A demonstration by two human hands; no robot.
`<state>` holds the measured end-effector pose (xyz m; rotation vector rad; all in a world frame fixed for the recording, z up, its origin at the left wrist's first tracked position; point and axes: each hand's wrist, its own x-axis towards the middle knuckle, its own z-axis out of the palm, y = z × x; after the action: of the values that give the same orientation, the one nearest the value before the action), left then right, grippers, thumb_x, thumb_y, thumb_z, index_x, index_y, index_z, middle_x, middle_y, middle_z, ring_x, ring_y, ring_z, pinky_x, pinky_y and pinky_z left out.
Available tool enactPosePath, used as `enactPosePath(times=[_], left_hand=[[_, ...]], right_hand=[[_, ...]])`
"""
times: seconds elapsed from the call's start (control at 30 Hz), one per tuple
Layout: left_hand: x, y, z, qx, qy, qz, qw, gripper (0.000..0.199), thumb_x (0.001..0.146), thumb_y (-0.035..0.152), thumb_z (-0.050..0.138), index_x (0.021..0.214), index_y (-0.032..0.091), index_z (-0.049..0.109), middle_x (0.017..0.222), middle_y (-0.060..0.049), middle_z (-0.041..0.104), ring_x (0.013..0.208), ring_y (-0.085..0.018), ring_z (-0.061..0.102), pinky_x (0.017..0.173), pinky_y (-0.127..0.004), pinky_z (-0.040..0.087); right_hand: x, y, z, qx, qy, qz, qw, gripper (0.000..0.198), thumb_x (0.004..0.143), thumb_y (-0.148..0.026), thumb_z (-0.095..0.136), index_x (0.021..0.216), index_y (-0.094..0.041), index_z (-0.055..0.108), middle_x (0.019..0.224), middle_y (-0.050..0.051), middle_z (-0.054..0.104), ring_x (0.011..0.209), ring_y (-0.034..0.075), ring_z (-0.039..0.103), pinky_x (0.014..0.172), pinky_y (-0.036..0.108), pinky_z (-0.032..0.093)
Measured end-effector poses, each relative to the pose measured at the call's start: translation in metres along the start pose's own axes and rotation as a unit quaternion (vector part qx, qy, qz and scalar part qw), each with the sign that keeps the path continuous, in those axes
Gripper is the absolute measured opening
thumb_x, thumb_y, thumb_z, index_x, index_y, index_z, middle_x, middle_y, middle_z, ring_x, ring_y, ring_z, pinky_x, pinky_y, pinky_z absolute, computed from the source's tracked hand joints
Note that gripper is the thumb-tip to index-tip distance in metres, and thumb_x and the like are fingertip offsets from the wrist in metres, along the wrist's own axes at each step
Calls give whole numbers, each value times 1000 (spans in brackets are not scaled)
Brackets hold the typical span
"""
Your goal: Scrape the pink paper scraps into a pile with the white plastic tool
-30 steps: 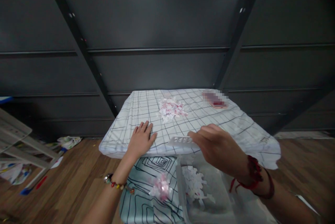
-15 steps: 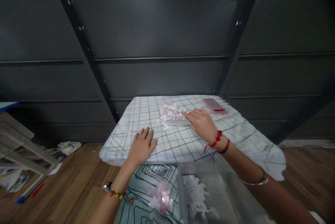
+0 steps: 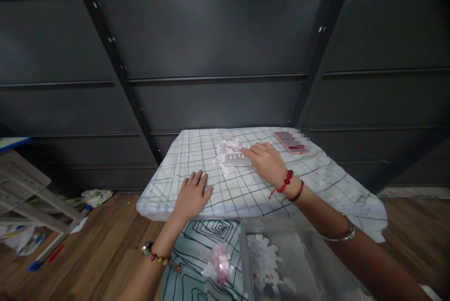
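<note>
My right hand [image 3: 266, 162] is closed on the right end of a small white plastic piece with a row of notches [image 3: 238, 160], low over the cloth. Its fingertips partly cover that end. The piece stands against the near side of a loose pile of white and pink paper scraps [image 3: 227, 146]. My left hand [image 3: 192, 194] lies flat, fingers spread, on the white checked cloth [image 3: 168, 174], left of the pile and apart from it.
A phone [image 3: 290, 142] lies at the cloth's back right. Below the near edge are a clear plastic bin [image 3: 298, 263] with white paper pieces [image 3: 263, 259] and a pink-and-white bundle [image 3: 220, 263] on patterned fabric. Dark panels [image 3: 211, 104] rise behind; a pale frame [image 3: 31, 188] stands left.
My right hand has shifted slightly left with the notched white piece, whose front face looks a little more tilted. My left hand stays flat in place.
</note>
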<state>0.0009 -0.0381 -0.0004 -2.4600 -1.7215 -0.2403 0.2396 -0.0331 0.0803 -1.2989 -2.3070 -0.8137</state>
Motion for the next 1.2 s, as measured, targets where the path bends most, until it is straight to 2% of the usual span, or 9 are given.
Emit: enactPosePath(times=[0.1,0.33,0.6,0.73,0.9,1.1,1.2], left_hand=[[0,-1,1,-1,0,1,1000,48,92,40,36,130,13,42,138,-12,36,128,-29,29,101,-43,26],[0,0,1,1,0,1,1000,49,92,41,34,130,12,42,138,-12,36,127,-29,29,102,-43,26],[0,0,1,7,0,2,1000,49,92,42,34,130,13,42,138,-12,37,127,-29,30,102,-43,26],[0,0,2,5,6,1,1000,48,92,41,35,130,13,42,137,-12,37,127,-29,30,102,-43,26],[0,0,2,0,7,0,1000,47,91,41,35,129,13,43,137,-12,37,127,-29,30,101,-43,27],[0,-1,2,-7,10,1,1000,47,91,42,34,129,15,42,136,-11,39,126,-29,32,101,-44,27],[0,0,1,-8,5,-1,1000,47,91,41,34,129,14,42,137,-12,38,126,-29,31,101,-44,26]], right_hand=[[-1,-2,-1,9,-25,-3,1000,34,75,-3,43,99,-16,62,74,4,62,74,17,49,68,30,26],[-14,1,-8,13,-1,18,1000,30,77,-6,43,98,-16,61,72,4,61,74,16,49,69,29,28],[-16,2,-9,24,-28,4,999,29,76,-5,44,96,-16,61,72,4,61,75,16,50,69,28,29],[-10,0,-11,3,-13,12,1000,31,78,-5,42,101,-15,60,74,5,62,75,17,49,68,29,28],[3,-10,-7,2,-43,-4,999,31,78,-2,40,96,-16,61,75,5,62,74,16,48,67,30,27],[-2,-8,-13,-6,-23,6,1000,32,75,-3,42,98,-15,61,74,6,61,76,18,48,67,30,28],[1,-8,-13,-6,-34,4,999,33,77,-3,41,101,-15,61,75,6,62,77,18,48,67,30,27]])
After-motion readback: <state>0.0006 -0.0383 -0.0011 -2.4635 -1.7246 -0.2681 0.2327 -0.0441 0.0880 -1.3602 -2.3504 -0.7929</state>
